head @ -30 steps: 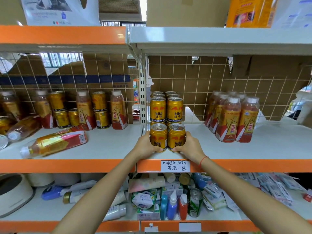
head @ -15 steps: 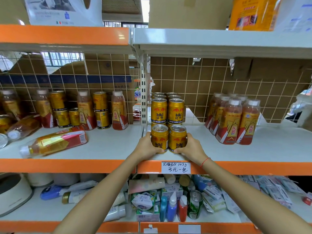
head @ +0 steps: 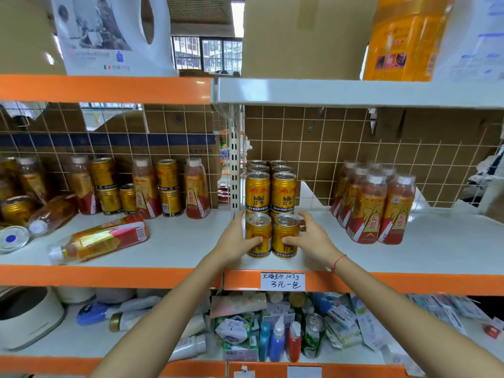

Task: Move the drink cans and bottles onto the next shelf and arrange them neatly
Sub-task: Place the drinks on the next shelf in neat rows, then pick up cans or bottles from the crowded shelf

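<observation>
Two gold Red Bull cans stand side by side at the front of the right shelf (head: 425, 257). My left hand (head: 231, 242) grips the left front can (head: 259, 227), thumb on its face. My right hand (head: 312, 240) holds the right front can (head: 285, 230), thumb in front and fingers curved round its far side. Behind them are stacked rows of gold cans (head: 270, 190). A tight group of red-labelled drink bottles (head: 376, 208) stands further right. On the left shelf (head: 180, 245), mixed bottles and cans (head: 141, 186) stand along the back, and one bottle (head: 101, 238) lies on its side.
A perforated upright post (head: 234, 159) divides the two shelves, backed by wire mesh. A handwritten price tag (head: 282, 281) hangs on the orange shelf edge. The lower shelf holds assorted small bottles and packets (head: 272, 334). Boxes sit on the top shelf.
Both hands stay on the two front cans. My right hand's fingers have loosened slightly around its can. The camera has tilted slightly up.
</observation>
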A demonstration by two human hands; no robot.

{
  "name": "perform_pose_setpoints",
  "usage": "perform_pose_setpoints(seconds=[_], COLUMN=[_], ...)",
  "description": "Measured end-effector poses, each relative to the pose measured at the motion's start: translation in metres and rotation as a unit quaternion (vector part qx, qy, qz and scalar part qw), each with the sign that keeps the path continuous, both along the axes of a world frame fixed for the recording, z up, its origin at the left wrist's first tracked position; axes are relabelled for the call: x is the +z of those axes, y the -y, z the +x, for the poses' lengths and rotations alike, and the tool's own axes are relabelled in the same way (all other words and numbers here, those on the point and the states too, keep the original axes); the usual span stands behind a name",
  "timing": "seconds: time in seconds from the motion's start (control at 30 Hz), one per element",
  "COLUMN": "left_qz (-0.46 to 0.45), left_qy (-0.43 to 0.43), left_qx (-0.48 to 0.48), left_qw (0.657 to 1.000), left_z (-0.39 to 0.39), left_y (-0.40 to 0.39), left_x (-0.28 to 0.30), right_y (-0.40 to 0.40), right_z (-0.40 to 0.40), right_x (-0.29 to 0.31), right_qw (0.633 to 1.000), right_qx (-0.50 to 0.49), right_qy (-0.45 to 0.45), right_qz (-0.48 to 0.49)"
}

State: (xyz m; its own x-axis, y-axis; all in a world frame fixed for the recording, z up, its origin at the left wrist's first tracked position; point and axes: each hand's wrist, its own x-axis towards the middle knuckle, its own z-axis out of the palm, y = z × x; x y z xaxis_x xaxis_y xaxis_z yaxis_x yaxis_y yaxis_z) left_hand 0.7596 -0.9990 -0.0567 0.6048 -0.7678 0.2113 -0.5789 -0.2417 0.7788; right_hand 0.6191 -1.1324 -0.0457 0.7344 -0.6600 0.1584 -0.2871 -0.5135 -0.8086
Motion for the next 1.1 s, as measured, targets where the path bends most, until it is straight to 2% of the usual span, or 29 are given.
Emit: perform_pose_setpoints(seconds=[0.1,0.33,0.47,0.67,1.1], left_qz=[0.007,0.031,0.017,0.033,0.069], left_qy=[0.057,0.100,0.136,0.156,0.139], left_qx=[0.023,0.070,0.107,0.150,0.270], left_qw=[0.998,0.992,0.985,0.976,0.950], left_z=[0.000,0.005,0.006,-0.005,-0.027], left_y=[-0.006,-0.035,-0.056,-0.091,-0.192], left_x=[0.018,0.050,0.058,0.052,0.038], right_y=[-0.006,-0.028,-0.040,-0.067,-0.129], right_z=[-0.002,0.001,0.008,0.012,0.046], right_x=[0.019,0.053,0.060,0.053,0.029], right_qw=[0.999,0.989,0.982,0.979,0.955], right_qx=[0.007,0.009,0.008,0.044,0.194], right_qy=[-0.008,-0.025,0.002,0.024,0.003], right_qz=[-0.042,-0.145,-0.191,-0.198,-0.225])
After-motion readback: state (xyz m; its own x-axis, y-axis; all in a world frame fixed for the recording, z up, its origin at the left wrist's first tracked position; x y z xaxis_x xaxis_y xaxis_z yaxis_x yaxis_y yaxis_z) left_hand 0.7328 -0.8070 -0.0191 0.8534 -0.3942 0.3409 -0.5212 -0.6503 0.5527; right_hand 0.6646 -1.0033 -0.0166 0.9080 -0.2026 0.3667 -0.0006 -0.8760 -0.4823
